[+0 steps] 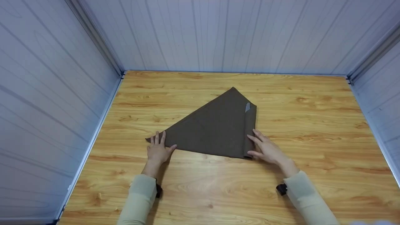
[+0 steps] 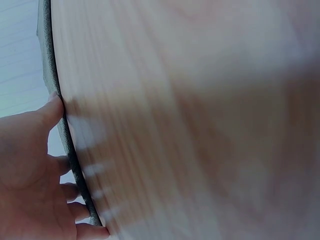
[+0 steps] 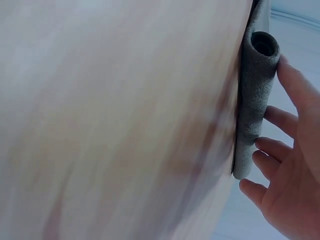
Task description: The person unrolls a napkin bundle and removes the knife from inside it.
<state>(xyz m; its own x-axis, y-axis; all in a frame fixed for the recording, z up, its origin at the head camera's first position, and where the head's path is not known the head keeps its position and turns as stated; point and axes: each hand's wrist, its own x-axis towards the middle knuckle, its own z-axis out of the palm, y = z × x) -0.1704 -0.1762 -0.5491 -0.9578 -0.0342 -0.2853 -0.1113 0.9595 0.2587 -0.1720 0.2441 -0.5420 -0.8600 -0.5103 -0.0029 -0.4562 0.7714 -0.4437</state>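
A dark brown cloth (image 1: 206,128) lies on the wooden table, folded to a roughly triangular shape with its right side rolled into a tube (image 1: 249,131). A small pale tag (image 1: 247,107) shows near the roll's far end. My left hand (image 1: 158,151) rests with fingers spread on the cloth's narrow left corner; the left wrist view shows the thumb (image 2: 52,107) on its edge. Beside the roll, my right hand (image 1: 268,150) touches its outer side with thumb and fingertips. In the right wrist view the roll's hollow end (image 3: 265,44) faces the camera.
The wood-grain table (image 1: 212,190) is bounded by a pale panel wall (image 1: 206,37) at the back and side panels at left (image 1: 47,109) and right (image 1: 381,78). Black wrist cameras (image 1: 281,189) sit at both cuffs.
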